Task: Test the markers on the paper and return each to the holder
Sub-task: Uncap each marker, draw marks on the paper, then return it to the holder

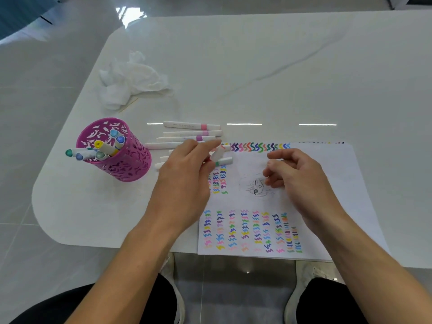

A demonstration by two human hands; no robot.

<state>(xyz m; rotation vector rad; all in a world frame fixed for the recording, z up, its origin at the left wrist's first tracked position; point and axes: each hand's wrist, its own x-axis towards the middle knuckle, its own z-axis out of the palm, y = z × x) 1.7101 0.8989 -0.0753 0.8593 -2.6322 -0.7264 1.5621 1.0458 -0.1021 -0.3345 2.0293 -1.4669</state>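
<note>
Pink holder [117, 157] stands left on the bench [257, 66]. The left hand [184, 181] pinches a white marker [218, 153] over the paper's [327, 183] left edge. The right hand [301, 181] curls (grasping a cap? cannot tell). Best to scribble in a blank gap.

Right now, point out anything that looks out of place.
One green-capped marker leans far out over the rim of the pink holder, almost flat, and could slip out. A crumpled tissue lies on the table beyond it.
</note>
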